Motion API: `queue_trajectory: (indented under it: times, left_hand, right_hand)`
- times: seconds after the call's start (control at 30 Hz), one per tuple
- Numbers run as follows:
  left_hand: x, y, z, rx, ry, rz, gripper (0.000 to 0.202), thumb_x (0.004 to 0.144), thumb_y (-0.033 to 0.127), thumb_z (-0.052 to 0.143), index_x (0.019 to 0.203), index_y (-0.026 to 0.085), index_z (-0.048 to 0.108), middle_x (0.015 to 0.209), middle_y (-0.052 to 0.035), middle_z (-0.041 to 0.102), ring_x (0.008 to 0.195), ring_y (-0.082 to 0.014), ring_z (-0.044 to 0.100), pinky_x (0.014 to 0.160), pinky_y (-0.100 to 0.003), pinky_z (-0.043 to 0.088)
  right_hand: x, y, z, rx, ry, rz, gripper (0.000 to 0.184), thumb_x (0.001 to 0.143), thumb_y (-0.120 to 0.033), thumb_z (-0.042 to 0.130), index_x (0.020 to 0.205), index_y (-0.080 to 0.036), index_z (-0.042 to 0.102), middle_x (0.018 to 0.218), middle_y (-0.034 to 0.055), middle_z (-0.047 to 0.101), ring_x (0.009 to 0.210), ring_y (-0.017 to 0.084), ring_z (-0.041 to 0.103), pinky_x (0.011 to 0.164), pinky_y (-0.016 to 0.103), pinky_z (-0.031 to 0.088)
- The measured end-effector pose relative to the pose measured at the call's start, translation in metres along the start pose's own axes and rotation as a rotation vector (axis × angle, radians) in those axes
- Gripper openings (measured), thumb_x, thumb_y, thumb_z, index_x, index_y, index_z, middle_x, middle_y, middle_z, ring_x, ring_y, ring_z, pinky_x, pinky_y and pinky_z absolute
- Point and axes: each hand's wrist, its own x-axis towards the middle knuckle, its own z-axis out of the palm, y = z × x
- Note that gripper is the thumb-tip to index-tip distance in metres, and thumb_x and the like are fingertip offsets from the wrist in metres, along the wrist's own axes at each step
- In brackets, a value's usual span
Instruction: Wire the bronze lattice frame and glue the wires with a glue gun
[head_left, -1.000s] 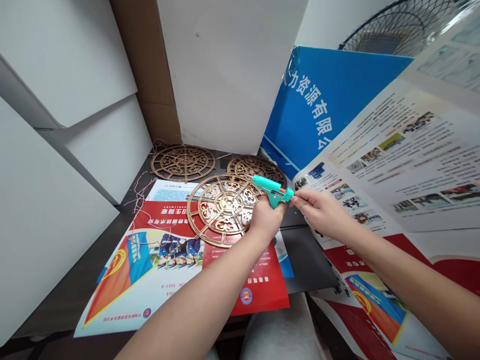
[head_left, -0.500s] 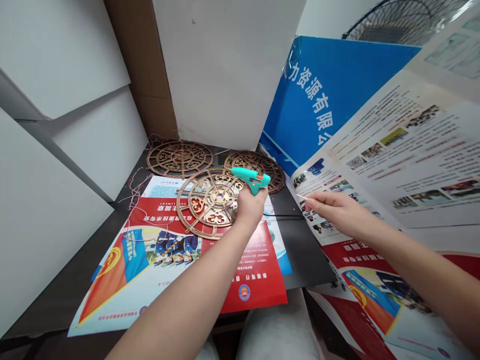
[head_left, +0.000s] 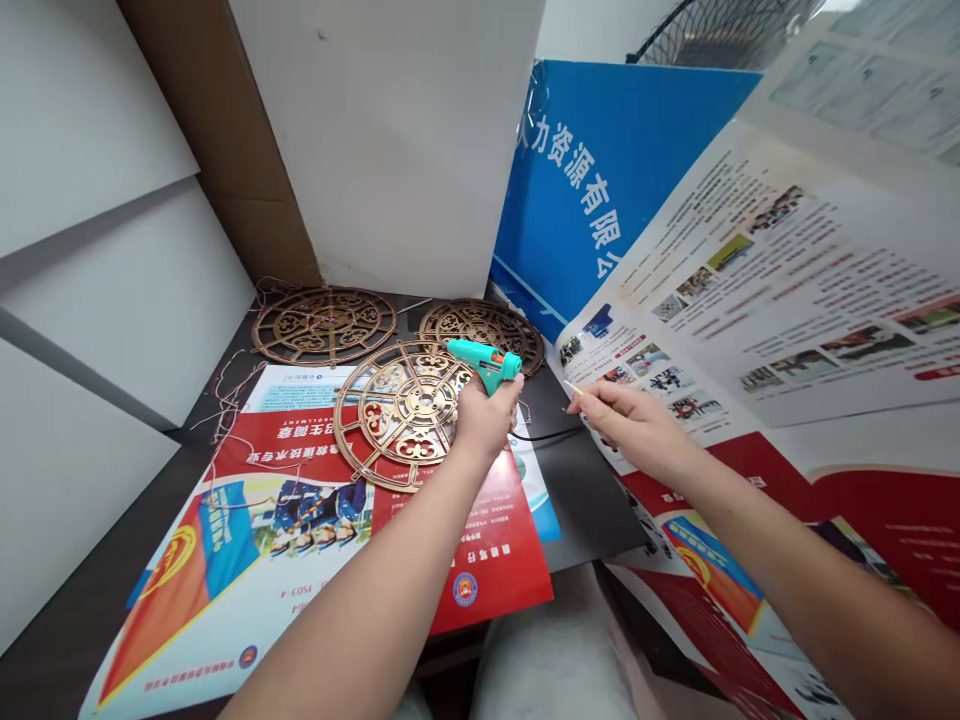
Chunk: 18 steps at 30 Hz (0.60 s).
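Note:
My left hand [head_left: 486, 418] is wrapped round the grip of a teal hot glue gun [head_left: 480, 360]. The gun sits above the right side of a bronze-coloured openwork disc [head_left: 405, 404], its rear end turned to the right. Between the fingertips of my right hand [head_left: 634, 428] is a thin pale stick [head_left: 573, 389], its free tip pointing toward the gun with a gap between them. The disc lies on printed red and white posters [head_left: 337, 570]. Part of its right edge is hidden behind my left hand.
Two more openwork discs, one at back left [head_left: 326, 325] and one at back right [head_left: 480, 330], lie on the dark table [head_left: 592, 510]. Thin wires [head_left: 225, 410] tangle at the left. White boards [head_left: 390, 150], a blue panel [head_left: 600, 160] and a large poster [head_left: 810, 300] stand around.
The camera view has turned, so the scene sits further left. My right hand with the pale stick has come slightly closer to the glue gun. Both hands keep their hold.

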Motion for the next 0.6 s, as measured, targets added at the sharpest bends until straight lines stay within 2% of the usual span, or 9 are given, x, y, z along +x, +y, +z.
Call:
queue_trajectory:
  times: [0.2, 0.27, 0.33, 0.43, 0.53, 0.6]
  left_hand:
    - [-0.002, 0.009, 0.0, -0.037, -0.111, 0.008, 0.049, 0.073, 0.047, 0.074, 0.075, 0.017, 0.035, 0.052, 0.0083, 0.038, 0.039, -0.0032, 0.037, 0.042, -0.018, 0.031]
    - [-0.004, 0.012, 0.001, -0.054, -0.127, -0.02, 0.051, 0.072, 0.045, 0.074, 0.073, 0.017, 0.032, 0.051, 0.0084, 0.036, 0.038, -0.0033, 0.036, 0.041, -0.018, 0.031]
    - [-0.006, 0.016, 0.002, -0.075, -0.138, -0.057, 0.051, 0.072, 0.044, 0.073, 0.072, 0.018, 0.029, 0.05, 0.0086, 0.033, 0.037, -0.0036, 0.034, 0.04, -0.018, 0.03]
    - [-0.008, 0.022, 0.003, -0.103, -0.164, -0.118, 0.048, 0.073, 0.041, 0.07, 0.072, 0.018, 0.028, 0.05, 0.0083, 0.029, 0.036, -0.0041, 0.032, 0.038, -0.019, 0.028]
    - [-0.008, 0.025, 0.001, -0.153, -0.208, -0.181, 0.048, 0.074, 0.039, 0.067, 0.068, 0.018, 0.024, 0.049, 0.0073, 0.026, 0.036, -0.0043, 0.031, 0.038, -0.019, 0.027]
    - [-0.007, 0.026, -0.001, -0.185, -0.25, -0.206, 0.051, 0.074, 0.038, 0.066, 0.065, 0.018, 0.02, 0.048, 0.0065, 0.024, 0.035, -0.0046, 0.031, 0.038, -0.019, 0.026]
  right_hand:
    - [0.017, 0.02, 0.041, 0.291, 0.046, -0.071, 0.043, 0.095, -0.062, 0.059, 0.1, -0.02, 0.065, 0.065, -0.0047, 0.036, 0.057, 0.01, 0.031, 0.054, 0.026, 0.023]
    - [0.021, 0.031, 0.053, 0.204, 0.172, -0.137, 0.041, 0.097, -0.059, 0.056, 0.102, -0.02, 0.065, 0.068, -0.0031, 0.042, 0.06, 0.011, 0.036, 0.057, 0.028, 0.028]
    - [0.022, 0.04, 0.061, 0.011, 0.307, -0.228, 0.036, 0.1, -0.053, 0.054, 0.106, -0.02, 0.066, 0.076, 0.0, 0.053, 0.065, 0.013, 0.045, 0.061, 0.029, 0.034]
    - [0.019, 0.047, 0.068, -0.122, 0.432, -0.304, 0.031, 0.102, -0.047, 0.052, 0.109, -0.02, 0.065, 0.083, 0.0025, 0.06, 0.069, 0.015, 0.051, 0.066, 0.031, 0.039]
    - [0.016, 0.047, 0.07, -0.102, 0.489, -0.305, 0.031, 0.103, -0.048, 0.05, 0.109, -0.02, 0.063, 0.081, 0.0021, 0.058, 0.067, 0.015, 0.05, 0.066, 0.031, 0.041]
    - [0.016, 0.046, 0.07, -0.114, 0.463, -0.284, 0.033, 0.103, -0.05, 0.049, 0.108, -0.021, 0.063, 0.079, 0.002, 0.057, 0.067, 0.015, 0.051, 0.065, 0.031, 0.041]
